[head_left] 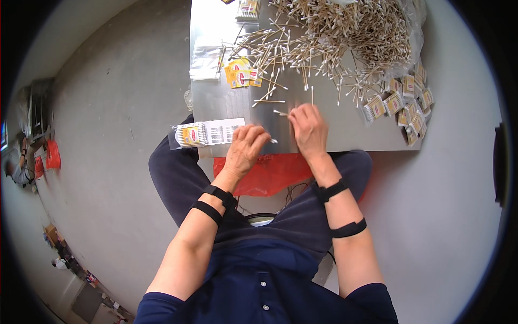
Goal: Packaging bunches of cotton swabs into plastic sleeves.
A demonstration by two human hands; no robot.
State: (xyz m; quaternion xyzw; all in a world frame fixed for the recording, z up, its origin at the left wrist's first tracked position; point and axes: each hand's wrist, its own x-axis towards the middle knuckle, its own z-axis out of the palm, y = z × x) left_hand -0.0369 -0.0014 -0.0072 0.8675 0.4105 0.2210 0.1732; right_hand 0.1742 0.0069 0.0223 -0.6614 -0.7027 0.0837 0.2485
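Note:
My left hand [248, 146] is closed near the table's front edge, with the white tip of a cotton swab [273, 141] poking out past its fingers. How many swabs it holds is hidden. My right hand [308, 128], a little blurred, pinches another cotton swab [279, 113] whose tip points left. Left of my left hand lies a clear bag [191, 134] with a row of swabs and a yellow-and-white card in it. A printed white strip [225, 131] reaches from it toward my left wrist. Beyond my hands, loose swabs [270, 101] are scattered on the metal table [350, 132].
A large heap of cotton swabs [356, 32] covers the far right. Filled packs [411, 110] pile up at the right edge. Yellow cards [240, 74] and clear bags [206, 67] lie at the left. A red plastic bag [259, 175] hangs under the front edge, above my lap.

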